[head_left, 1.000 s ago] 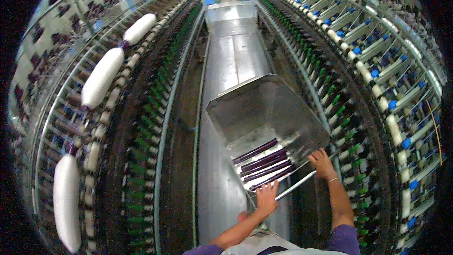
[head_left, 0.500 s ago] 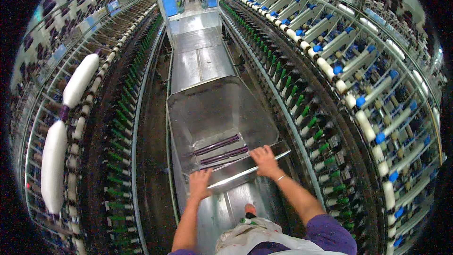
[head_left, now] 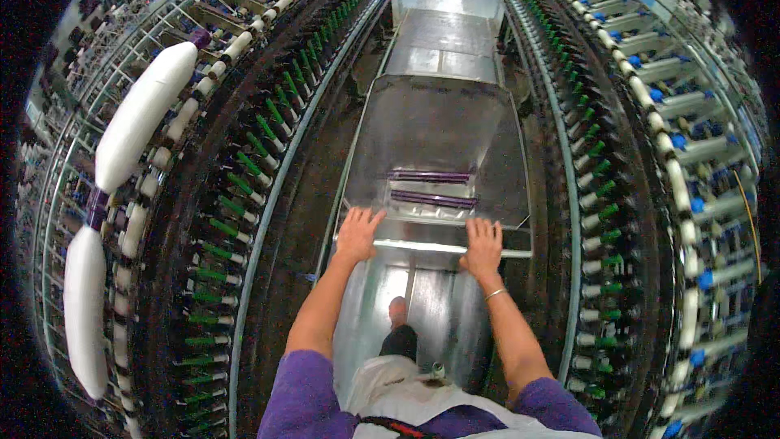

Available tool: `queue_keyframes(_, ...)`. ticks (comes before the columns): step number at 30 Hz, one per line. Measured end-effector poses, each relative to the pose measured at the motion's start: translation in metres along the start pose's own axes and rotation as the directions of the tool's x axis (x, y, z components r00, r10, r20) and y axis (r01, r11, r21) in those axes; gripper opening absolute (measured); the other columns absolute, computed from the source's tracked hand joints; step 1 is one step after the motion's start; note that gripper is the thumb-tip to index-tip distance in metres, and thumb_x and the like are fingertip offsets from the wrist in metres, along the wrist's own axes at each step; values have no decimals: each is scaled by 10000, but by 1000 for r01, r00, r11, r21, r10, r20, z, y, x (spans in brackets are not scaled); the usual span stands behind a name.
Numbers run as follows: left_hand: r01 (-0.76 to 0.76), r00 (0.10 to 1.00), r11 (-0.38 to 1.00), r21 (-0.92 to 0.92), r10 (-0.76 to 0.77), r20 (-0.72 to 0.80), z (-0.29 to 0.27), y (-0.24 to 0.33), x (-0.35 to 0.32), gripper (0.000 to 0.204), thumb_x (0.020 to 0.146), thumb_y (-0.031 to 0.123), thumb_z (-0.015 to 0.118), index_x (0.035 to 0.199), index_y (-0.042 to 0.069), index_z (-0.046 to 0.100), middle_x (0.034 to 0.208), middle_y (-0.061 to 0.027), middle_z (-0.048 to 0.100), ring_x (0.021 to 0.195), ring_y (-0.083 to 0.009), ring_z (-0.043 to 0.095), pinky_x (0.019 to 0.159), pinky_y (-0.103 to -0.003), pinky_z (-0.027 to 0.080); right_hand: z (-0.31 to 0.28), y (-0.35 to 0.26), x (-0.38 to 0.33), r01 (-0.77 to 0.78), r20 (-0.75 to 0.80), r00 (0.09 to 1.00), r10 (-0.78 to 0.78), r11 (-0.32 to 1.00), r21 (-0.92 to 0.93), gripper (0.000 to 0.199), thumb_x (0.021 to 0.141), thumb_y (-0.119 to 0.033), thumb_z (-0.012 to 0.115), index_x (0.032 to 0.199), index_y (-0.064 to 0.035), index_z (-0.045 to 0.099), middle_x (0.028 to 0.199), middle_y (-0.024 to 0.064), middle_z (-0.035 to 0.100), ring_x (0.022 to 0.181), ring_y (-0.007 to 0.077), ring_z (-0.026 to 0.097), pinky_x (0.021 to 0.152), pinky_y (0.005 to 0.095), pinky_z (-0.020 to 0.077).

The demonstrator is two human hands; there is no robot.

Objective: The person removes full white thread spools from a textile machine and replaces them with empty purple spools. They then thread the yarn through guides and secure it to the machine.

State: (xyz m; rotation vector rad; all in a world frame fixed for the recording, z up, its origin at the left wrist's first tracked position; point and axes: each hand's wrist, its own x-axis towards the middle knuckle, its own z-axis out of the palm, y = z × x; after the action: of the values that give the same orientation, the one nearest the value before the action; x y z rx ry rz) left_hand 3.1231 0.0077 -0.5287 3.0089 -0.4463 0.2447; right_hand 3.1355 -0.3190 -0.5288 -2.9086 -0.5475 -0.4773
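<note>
My left hand (head_left: 357, 234) and my right hand (head_left: 483, 245) hold the near edge of a metal cart, one toward each end of its pale bar (head_left: 422, 246). Their fingers reach forward over the edge, and the thumbs sit on the near side. Past the bar, the open cart tray (head_left: 439, 126) slopes down to several thin, dark purple tubes (head_left: 435, 197), which lie crosswise in its bottom, just beyond my fingertips. Neither hand touches the tubes. A bracelet circles my right wrist.
Spinning frames flank the aisle, with rows of green-topped spindles (head_left: 236, 206) and pale rollers (head_left: 691, 276). Two large white roving bobbins (head_left: 146, 114) hang at left. Flat metal covers (head_left: 439, 61) continue ahead. My foot (head_left: 398, 310) shows below the bar.
The view has swung left, so the cart appears farther right and straighter. The hanging white bobbins look larger and nearer. Both hands remain on the cart's edge.
</note>
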Motion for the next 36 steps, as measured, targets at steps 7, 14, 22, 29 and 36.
queue_keyframes(7, -35, 997, 999, -4, 35, -64, 29, -65, 158, 914, 495, 167, 815, 1350, 141, 492, 1113, -132, 555, 1087, -343, 521, 1080, -461, 359, 52, 45, 157, -28, -20, 999, 28, 1000, -9, 807, 489, -119, 808, 1249, -81, 537, 1238, 88, 537, 1227, 284, 487, 1144, 507, 280)
queue_keyframes(14, 11, 1000, 1000, -7, -11, 2, 49, -143, 360, 926, 527, 198, 820, 1383, 159, 470, 1204, -139, 548, 1203, -367, 482, 1141, -484, 301, 103, 109, 355, -34, -26, 999, 34, 999, 1, 814, 471, -102, 808, 1238, -74, 536, 1216, 90, 544, 1206, 293, 498, 1139, 491, 298)
queue_keyframes(22, 417, 906, 894, 162, -423, -1, 81, -195, 563, 856, 757, 107, 678, 1514, 167, 284, 1529, -69, 355, 1470, -222, 245, 1173, -587, 133, 156, 173, 562, -52, 29, 998, 52, 999, 4, 802, 534, -121, 790, 1281, -98, 501, 1277, 77, 511, 1263, 274, 454, 1161, 485, 255)
queue_keyframes(29, 424, 906, 905, 44, -422, -46, 121, -260, 748, 710, 809, 43, 552, 1485, 142, 356, 1521, -106, 374, 1460, -246, 274, 1154, -615, 148, 234, 252, 740, -19, 17, 1000, 19, 1000, -16, 903, 473, -204, 868, 1290, -104, 499, 1267, 89, 524, 1255, 275, 462, 1155, 496, 257)
queue_keyframes(36, 442, 897, 896, 50, -441, -34, 147, -319, 934, 716, 757, 78, 660, 1428, 119, 413, 1448, -118, 428, 1433, -261, 318, 1139, -632, 163, 291, 318, 916, -74, 98, 992, 75, 997, -4, 827, 533, -129, 791, 1298, -102, 478, 1287, 77, 503, 1280, 280, 440, 1172, 475, 244)
